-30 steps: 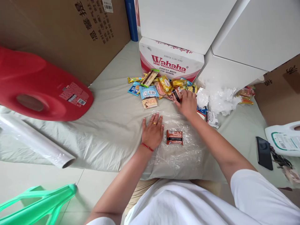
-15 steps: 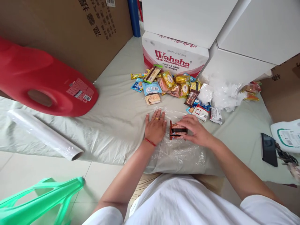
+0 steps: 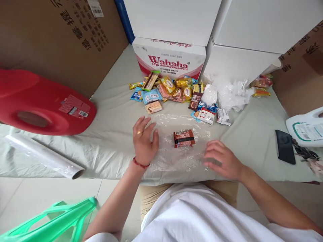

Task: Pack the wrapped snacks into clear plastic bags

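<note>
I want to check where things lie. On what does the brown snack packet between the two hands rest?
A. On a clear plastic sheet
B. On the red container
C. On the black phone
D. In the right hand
A: the brown snack packet lies on the clear plastic sheet, apart from both hands.

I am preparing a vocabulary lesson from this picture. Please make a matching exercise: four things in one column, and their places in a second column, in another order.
Things:
1. brown snack packet
2. red plastic jug
3. black phone
4. roll of clear film

Places:
A. far right on the cloth
B. on the clear plastic sheet, between the hands
C. front left edge of the cloth
D. lying on its side, far left

Pairs: 1-B, 2-D, 3-A, 4-C
</note>
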A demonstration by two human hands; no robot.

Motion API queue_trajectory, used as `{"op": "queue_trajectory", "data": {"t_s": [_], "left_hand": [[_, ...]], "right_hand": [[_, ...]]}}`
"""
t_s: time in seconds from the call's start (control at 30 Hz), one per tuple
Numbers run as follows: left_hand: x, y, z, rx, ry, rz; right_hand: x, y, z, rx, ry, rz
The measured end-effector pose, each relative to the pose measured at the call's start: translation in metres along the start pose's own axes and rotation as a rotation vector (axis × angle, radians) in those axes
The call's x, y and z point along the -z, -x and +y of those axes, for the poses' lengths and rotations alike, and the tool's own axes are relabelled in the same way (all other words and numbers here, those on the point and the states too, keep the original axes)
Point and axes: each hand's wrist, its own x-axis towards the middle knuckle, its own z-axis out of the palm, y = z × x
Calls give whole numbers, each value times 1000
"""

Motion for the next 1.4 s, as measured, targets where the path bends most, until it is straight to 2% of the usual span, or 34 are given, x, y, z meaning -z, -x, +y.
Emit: {"op": "queue_trajectory", "data": {"t_s": [0.07,0.1,0.17,0.23,0.33,0.43,0.53,0.6,0.7,0.77,0.83,0.87,0.93,1.0,1.03,1.07,1.1,1.17,1.2,1.23,1.3,1.33,1.4], "left_hand": [[17,21,-2,-196,129,-62],[24,33,-3,-304,207,-159],[31,55,-8,-415,274,-365],[34,71,-15,-410,249,-521],[38,77,-25,-335,263,-615],[46,60,-29,-231,371,-646],[50,25,-30,-71,414,-715],[44,-5,-32,24,409,-785],[21,-47,-40,114,318,-819],[4,-69,-48,142,175,-731],[-2,-83,-53,189,37,-565],[1,-86,-53,214,-27,-444],[18,-83,-45,221,-140,-129],[41,-69,-26,121,-241,258],[51,-59,-13,26,-242,389],[57,-47,3,-83,-222,478],[59,-35,19,-206,-171,495],[48,-15,48,-451,-28,168],[37,-7,59,-483,-26,-3],[24,-2,67,-470,-47,-119],[-3,4,73,-412,-97,-286],[-15,5,73,-376,-124,-330],[-30,6,68,-303,-173,-373]], "right_hand": [[-10,31,-4,-8,10,-61],[-18,44,-3,-22,28,-82],[-37,65,3,-65,59,-65],[-52,75,10,-98,55,26],[-56,70,17,-115,-20,103],[-31,47,17,-208,-141,25],[2,13,20,-364,-266,-64],[17,-14,31,-446,-323,-84],[22,-51,56,-544,-358,-80],[17,-68,73,-621,-329,-72],[8,-76,86,-689,-252,-88],[3,-77,90,-710,-206,-106],[-4,-75,95,-720,-135,-145],[-7,-69,95,-716,-95,-173],[-6,-66,94,-717,-80,-188],[-4,-64,92,-717,-59,-208],[0,-63,90,-719,-23,-232],[11,-65,85,-712,113,-267],[18,-69,81,-694,207,-258],[25,-75,78,-662,305,-228],[33,-94,71,-547,444,-142],[33,-106,68,-471,469,-119],[25,-133,65,-325,462,-154]]}}
